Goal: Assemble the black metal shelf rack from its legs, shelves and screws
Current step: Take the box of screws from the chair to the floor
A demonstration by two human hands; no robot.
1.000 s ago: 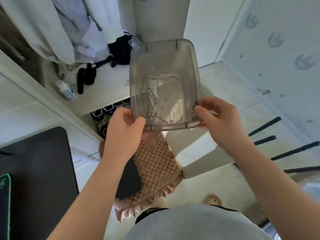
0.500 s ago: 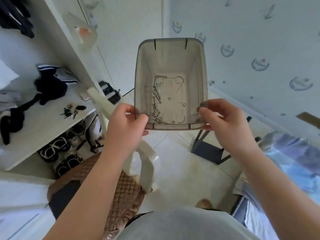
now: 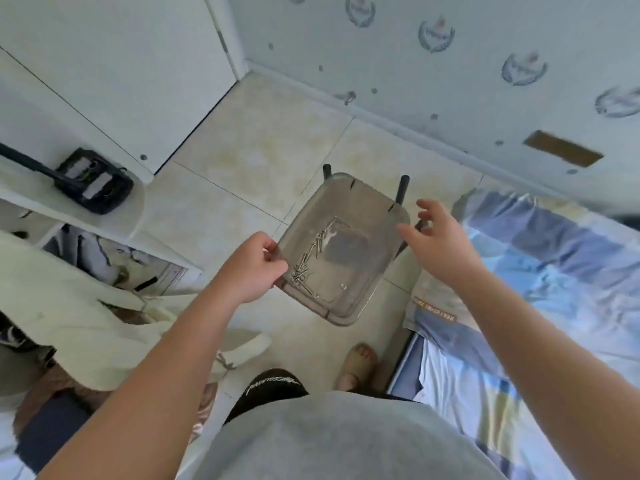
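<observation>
I hold a clear grey plastic bin [image 3: 363,216] above the floor. My left hand [image 3: 251,268] grips its left rim. Several silver screws [image 3: 304,268] and an Allen key lie along the bin's left side. My right hand [image 3: 438,237] is off the bin, just right of its right rim, fingers spread and holding nothing. Under the bin stands part of the black rack, two of its black legs [image 3: 401,188] poking up past the bin's far edge; a dark shelf shows through the bin's bottom.
A bed with blue patterned bedding [image 3: 540,271] fills the right. A white shelf with a black device [image 3: 93,181] is at left. My sandalled foot [image 3: 356,368] stands on the tiled floor. The wall [image 3: 450,64] runs across the back.
My view has swung down and to the right toward the floor and bed. My right hand has let go of the bin's rim; the left still holds it, and the bin is lower.
</observation>
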